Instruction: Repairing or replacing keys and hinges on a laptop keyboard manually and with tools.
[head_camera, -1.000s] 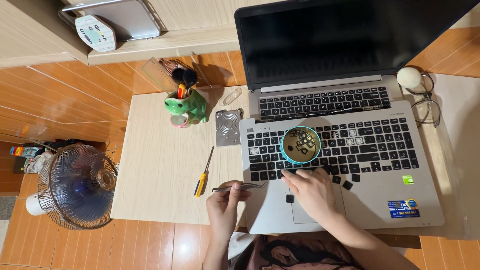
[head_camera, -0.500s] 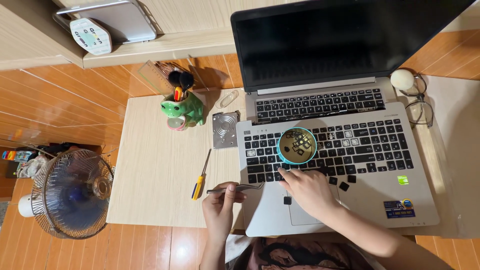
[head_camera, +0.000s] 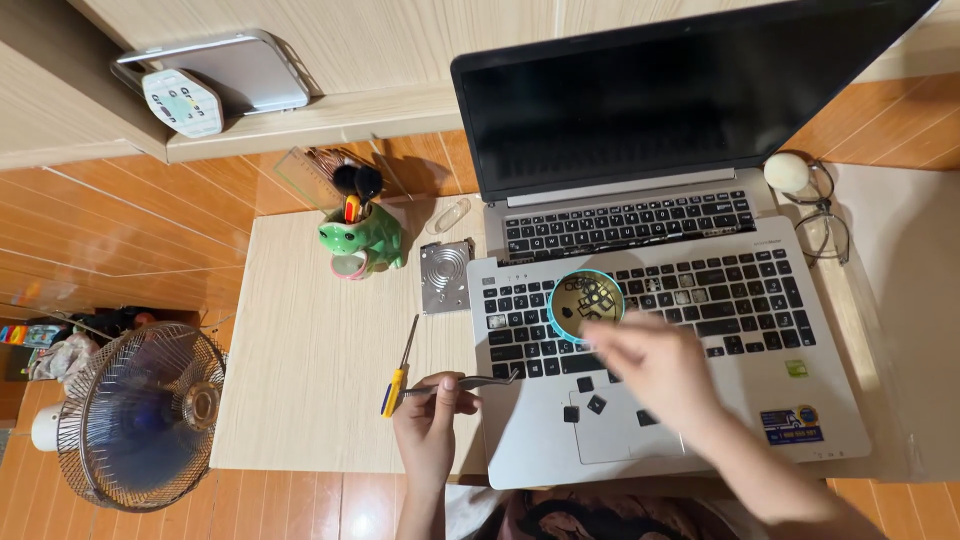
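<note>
Pale wooden desk (head_camera: 320, 360) on orange floorboards (head_camera: 110, 240), laptop (head_camera: 700, 300) atop.

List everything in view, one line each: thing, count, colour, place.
laptop: one, silver, dark screen, rear
loose keyboard panel: one, silver, black keys, atop the laptop
bowl: one, teal rim, on the panel, holds keycaps
loose keycaps: few, black, near touchpad
screwdriver: one, yellow handle, on table
metal plate: one, silver
frog-shaped holder: one, green
fan: one, floor left
glasses: one pair, right
left hand: holds tweezers
right hand: blurred, by the bowl
</note>
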